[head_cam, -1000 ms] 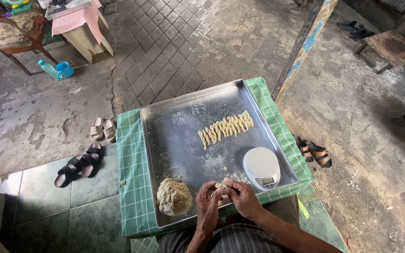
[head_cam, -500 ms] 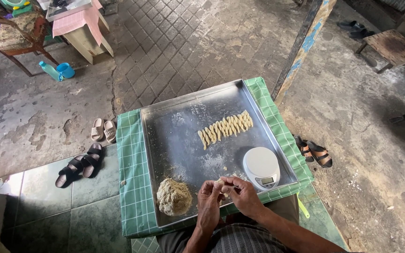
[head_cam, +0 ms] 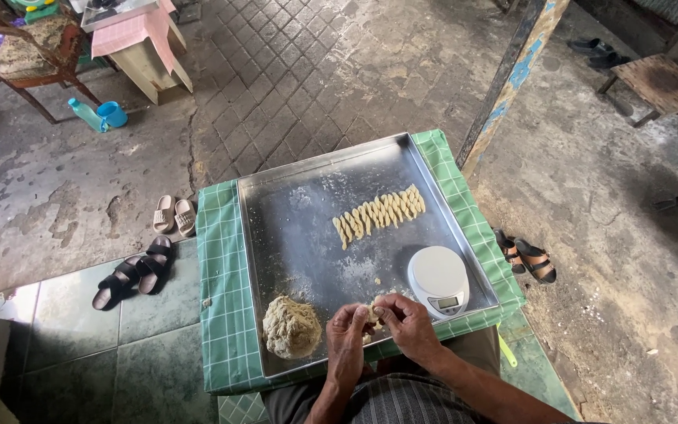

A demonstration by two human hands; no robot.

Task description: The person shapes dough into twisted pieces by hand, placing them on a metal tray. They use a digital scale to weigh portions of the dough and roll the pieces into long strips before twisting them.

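Now the left hand (head_cam: 347, 330) and right hand (head_cam: 406, 318) meet over the near edge of the metal tray (head_cam: 300, 235), both grips closed on a small piece of dough (head_cam: 372, 314). A second ago the piece sat bunched between them; it now looks thinner. Left of the grip lies the dough lump (head_cam: 292, 327), right the scale (head_cam: 439, 279), beyond it the row of shaped pieces (head_cam: 378, 213).

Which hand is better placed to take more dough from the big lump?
Probably the left. The left hand is right beside the dough lump; the right hand sits farther off, near the scale.
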